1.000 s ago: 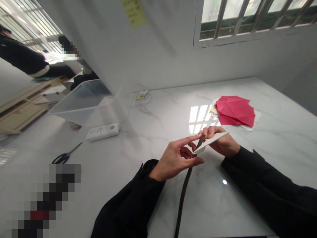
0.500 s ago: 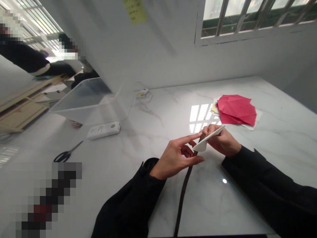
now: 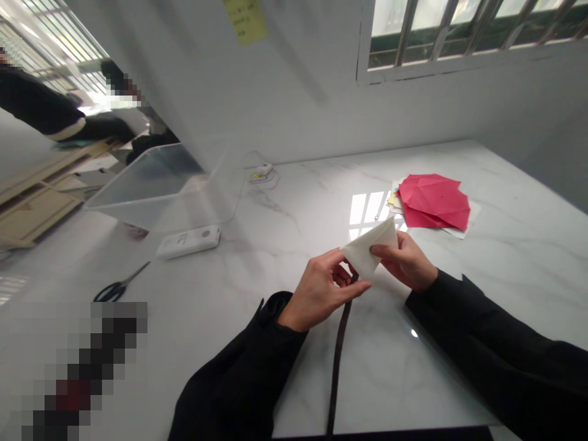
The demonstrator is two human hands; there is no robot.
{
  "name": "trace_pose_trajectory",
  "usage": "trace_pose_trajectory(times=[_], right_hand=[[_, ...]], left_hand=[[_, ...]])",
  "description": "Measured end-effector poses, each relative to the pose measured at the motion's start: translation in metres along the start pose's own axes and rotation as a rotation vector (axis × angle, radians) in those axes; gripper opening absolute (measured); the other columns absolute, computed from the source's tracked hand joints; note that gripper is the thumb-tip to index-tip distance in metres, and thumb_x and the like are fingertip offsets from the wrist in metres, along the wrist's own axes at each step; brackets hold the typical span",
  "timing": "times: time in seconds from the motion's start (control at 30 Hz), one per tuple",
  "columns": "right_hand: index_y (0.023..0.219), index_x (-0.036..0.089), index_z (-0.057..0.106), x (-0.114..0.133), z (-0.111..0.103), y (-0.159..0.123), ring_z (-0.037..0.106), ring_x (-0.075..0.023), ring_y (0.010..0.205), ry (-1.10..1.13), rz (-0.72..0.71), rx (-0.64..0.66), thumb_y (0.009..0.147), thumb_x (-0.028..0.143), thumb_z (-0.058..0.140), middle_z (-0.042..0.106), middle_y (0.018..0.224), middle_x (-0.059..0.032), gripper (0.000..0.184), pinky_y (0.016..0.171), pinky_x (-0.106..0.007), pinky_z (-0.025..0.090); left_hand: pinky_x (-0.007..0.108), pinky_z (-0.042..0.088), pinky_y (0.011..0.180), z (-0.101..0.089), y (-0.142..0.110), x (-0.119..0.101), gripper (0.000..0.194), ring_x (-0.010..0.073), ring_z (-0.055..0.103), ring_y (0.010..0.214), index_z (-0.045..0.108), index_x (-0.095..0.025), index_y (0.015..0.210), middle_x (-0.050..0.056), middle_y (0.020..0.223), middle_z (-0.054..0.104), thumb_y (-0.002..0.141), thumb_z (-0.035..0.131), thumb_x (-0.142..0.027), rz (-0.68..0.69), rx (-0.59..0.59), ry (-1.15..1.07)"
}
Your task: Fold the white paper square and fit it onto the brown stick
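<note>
A small white envelope (image 3: pixel 367 250) is held tilted above the table, its flap side facing me. My right hand (image 3: pixel 408 260) pinches its right side, thumb on the front and fingers behind. At the envelope's lower left is my left hand (image 3: pixel 324 285), its fingers curled around the upper part of a dark brown ribbon (image 3: pixel 339 358); some fingertips are hidden behind the envelope. The ribbon hangs from there down to the table's front edge, and its upper end is out of sight.
A crumpled red paper (image 3: pixel 434 201) lies on white sheets at the right. Black-handled scissors (image 3: pixel 110 292), a white power bank-like box (image 3: pixel 189 242) and a clear plastic bin (image 3: pixel 160 211) stand to the left. Behind the bin a person in dark clothes (image 3: pixel 39 101) is at another table.
The envelope has turned from nearly edge-on to showing its broad side. My right thumb now lies on its front. The ribbon's upper part has gone out of sight behind it.
</note>
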State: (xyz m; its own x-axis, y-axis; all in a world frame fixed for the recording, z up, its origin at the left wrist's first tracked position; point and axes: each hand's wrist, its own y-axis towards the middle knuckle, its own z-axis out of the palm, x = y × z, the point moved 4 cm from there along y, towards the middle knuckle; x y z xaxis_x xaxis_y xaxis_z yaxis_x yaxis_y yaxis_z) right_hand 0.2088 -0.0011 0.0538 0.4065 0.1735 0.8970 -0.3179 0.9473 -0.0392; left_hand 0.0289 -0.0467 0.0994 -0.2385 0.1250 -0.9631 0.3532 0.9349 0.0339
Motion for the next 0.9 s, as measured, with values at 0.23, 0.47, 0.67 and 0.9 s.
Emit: trace_pose_trajectory(times=[0.23, 0.47, 0.67, 0.9], right_hand=[[0.099, 0.016, 0.077, -0.010, 0.004, 0.002, 0.068, -0.0197, 0.082, 0.047, 0.029, -0.072, 0.071, 0.032, 0.093, 0.076, 0.093, -0.0058, 0.036, 0.074, -0.031, 0.056], [0.107, 0.019, 0.075, -0.019, 0.007, 0.005, 0.072, -0.0253, 0.096, 0.051, 0.051, -0.072, 0.074, 0.035, 0.089, 0.078, 0.106, -0.0076, 0.040, 0.081, -0.034, 0.060], [0.110, 0.018, 0.071, -0.022, 0.000, 0.013, 0.071, -0.0216, 0.090, 0.085, 0.036, -0.083, 0.070, 0.034, 0.092, 0.076, 0.105, -0.0073, 0.048, 0.075, -0.030, 0.060], [0.113, 0.020, 0.066, -0.021, -0.009, 0.019, 0.070, -0.0186, 0.084, 0.058, 0.009, -0.098, 0.065, 0.036, 0.092, 0.075, 0.103, -0.0053, 0.058, 0.071, -0.028, 0.059]], left_hand=[[0.025, 0.053, 0.059, 0.000, 0.004, 0.009, 0.037, 0.0134, 0.064, 0.063, 0.071, -0.015, 0.100, 0.000, 0.074, 0.066, 0.080, 0.086, -0.042, -0.015, -0.042, 0.045], [0.024, 0.053, 0.060, 0.001, 0.009, 0.021, 0.067, 0.0112, 0.066, 0.064, 0.057, -0.019, 0.128, 0.006, 0.104, 0.073, 0.074, 0.091, -0.041, -0.027, -0.035, -0.019], [0.026, 0.055, 0.066, 0.003, 0.016, 0.034, 0.079, 0.0130, 0.069, 0.071, 0.051, -0.020, 0.133, 0.009, 0.111, 0.072, 0.070, 0.095, -0.039, -0.062, -0.015, -0.164], [0.032, 0.057, 0.079, 0.003, 0.013, 0.051, 0.071, 0.0171, 0.071, 0.079, 0.061, -0.015, 0.135, 0.008, 0.094, 0.074, 0.075, 0.093, -0.035, -0.161, 0.175, -0.308]])
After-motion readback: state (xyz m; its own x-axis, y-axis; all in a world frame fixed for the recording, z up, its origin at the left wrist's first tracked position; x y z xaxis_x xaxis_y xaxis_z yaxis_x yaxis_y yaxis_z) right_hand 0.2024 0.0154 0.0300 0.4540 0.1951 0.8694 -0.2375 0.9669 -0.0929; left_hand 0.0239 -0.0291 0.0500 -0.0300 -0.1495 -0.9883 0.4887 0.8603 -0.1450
